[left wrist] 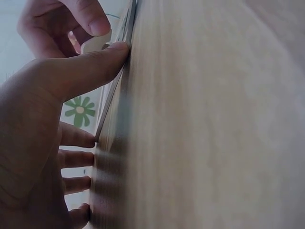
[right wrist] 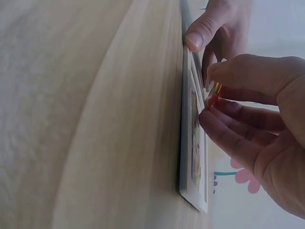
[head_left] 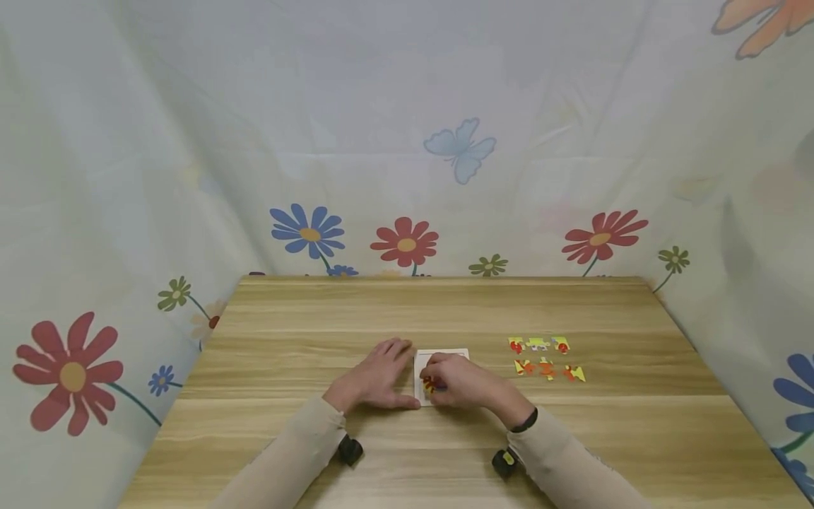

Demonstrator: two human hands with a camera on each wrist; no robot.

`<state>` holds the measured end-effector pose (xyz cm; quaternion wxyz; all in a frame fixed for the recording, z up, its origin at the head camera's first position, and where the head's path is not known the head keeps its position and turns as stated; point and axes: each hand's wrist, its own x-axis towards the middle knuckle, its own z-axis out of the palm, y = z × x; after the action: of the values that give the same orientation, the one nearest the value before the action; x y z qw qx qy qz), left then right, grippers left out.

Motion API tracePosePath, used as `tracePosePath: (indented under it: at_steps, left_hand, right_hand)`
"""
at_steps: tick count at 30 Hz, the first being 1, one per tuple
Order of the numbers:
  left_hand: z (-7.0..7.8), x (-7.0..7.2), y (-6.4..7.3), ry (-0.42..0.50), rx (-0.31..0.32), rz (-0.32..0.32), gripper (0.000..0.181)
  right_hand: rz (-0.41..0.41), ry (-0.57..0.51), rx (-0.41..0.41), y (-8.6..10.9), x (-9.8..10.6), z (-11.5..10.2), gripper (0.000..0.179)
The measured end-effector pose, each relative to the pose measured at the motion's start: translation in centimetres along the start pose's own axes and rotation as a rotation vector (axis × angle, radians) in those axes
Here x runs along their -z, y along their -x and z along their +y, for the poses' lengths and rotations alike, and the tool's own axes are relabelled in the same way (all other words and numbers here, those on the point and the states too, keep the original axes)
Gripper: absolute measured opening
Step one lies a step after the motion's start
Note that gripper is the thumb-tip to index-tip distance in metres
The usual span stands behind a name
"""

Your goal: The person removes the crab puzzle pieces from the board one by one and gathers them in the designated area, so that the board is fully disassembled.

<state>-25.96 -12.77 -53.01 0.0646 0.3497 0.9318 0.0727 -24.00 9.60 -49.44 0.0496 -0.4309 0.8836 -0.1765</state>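
Your right hand [head_left: 463, 382] pinches a tilted puzzle piece [right wrist: 213, 99] over the left part of the white tray [head_left: 417, 369], whose left edge your left hand [head_left: 377, 376], fingers apart, touches.

The head view looks forward and down from above the near side of the white frame [head_left: 417, 378], far enough off to take in the table [head_left: 286, 311], left hand [head_left: 376, 378], right hand [head_left: 466, 382] and the flowered cloth [head_left: 356, 113] beyond. The wrist views look low and close from the frame's near left and near right, turned on opposite sides, facing past it toward the cloth; both catch the frame's edge and the two hands
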Motion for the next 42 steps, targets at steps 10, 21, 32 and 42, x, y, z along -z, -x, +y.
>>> tracePosePath:
  at_steps: [10, 21, 32, 42]
  left_hand:
    - [0.1, 0.0, 0.0, 0.014, 0.003, -0.002, 0.105]
    - [0.2, 0.0, -0.1, 0.026, 0.02, -0.015, 0.106]
    - [0.0, 0.2, -0.3, -0.012, 0.008, 0.002, 0.107]
    - [-0.1, -0.5, 0.2, -0.009, -0.011, 0.009, 0.107]
  right_hand:
    - [0.048, 0.002, 0.019, 0.5, 0.4, 0.1, 0.03]
    - [0.057, -0.08, -0.041, 1.4, 1.2, 0.4, 0.035]
    - [0.077, -0.057, -0.034, 2.7, 2.8, 0.4, 0.028]
    - [0.135, 0.02, -0.073, 4.4, 2.7, 0.9, 0.031]
